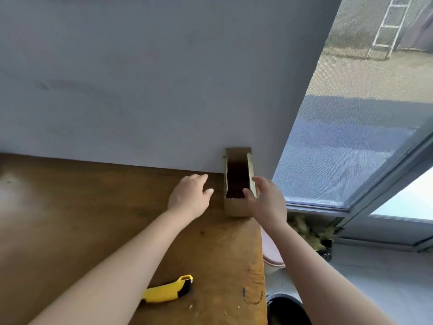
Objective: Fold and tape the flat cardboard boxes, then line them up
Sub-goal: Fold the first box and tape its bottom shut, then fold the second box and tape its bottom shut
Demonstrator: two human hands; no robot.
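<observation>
Yellow knife (167, 290) is parked near the counter's (93, 207) front edge, out of the way but handy, I'd guess for cutting tape. Further in, the left grip (187, 195) hovers loose and spread just beside the box (236, 207), not touching, probably ready to steady it. The right grip (267, 200) has its thumb over the near rim and fingers along the right side, pinching that wall. Box stands open-topped in the far right corner, butted against the wall (140, 90), which looks like the start of the line-up tbh.
</observation>
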